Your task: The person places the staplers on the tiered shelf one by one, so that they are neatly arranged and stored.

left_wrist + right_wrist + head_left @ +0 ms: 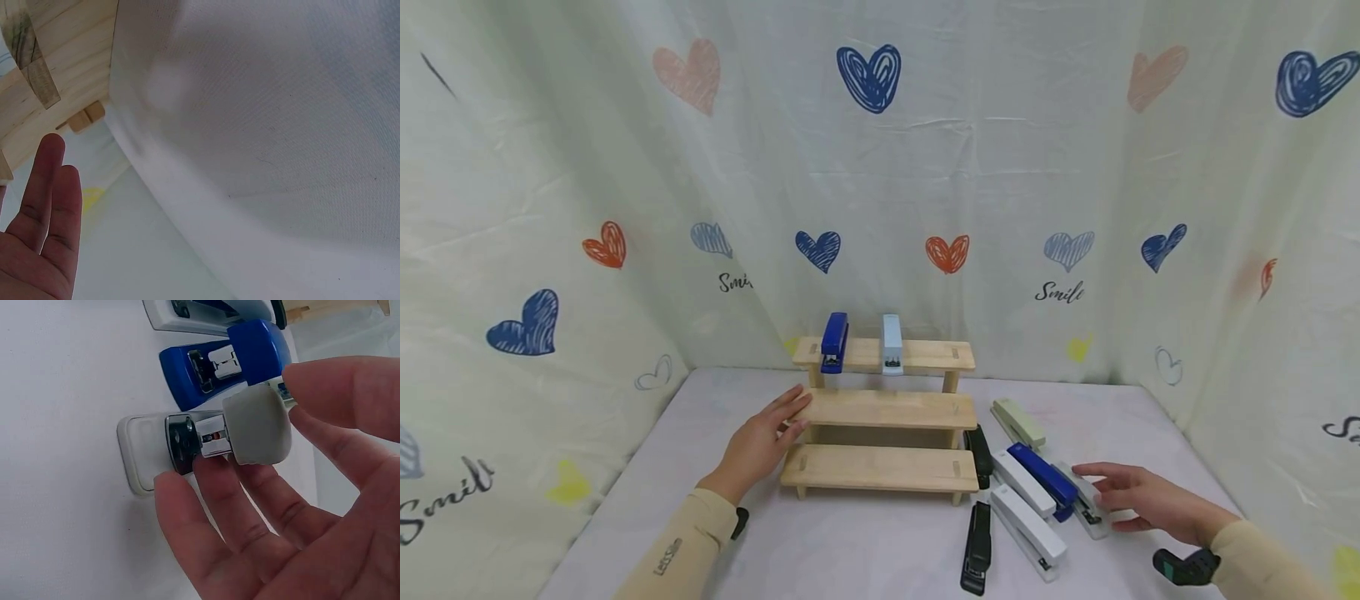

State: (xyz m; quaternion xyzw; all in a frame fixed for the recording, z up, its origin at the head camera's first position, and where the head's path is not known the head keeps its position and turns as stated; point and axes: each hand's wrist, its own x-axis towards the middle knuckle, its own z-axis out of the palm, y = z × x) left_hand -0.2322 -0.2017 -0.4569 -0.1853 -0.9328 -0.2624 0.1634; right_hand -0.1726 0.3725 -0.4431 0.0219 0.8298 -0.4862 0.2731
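My left hand (756, 450) rests at the left edge of a three-tier wooden rack (891, 408), fingers extended along the middle tier. In the left wrist view two straight fingers (51, 194) show beside the wood. On the top tier stand a dark blue stapler (834, 342) and a light blue stapler (891, 343). My right hand (1161, 500) is spread around a greyish-white stapler (257, 425) at the right of the group, fingertips right at its side. Directly beside that one lies a blue stapler (259, 353).
Nearby on the white table (850, 550) lie two white staplers (1024, 483) (1028, 529), a pale green stapler (1018, 423) and two black staplers (976, 550) (978, 457), one close against the rack's right side. A heart-printed curtain (880, 183) surrounds the table.
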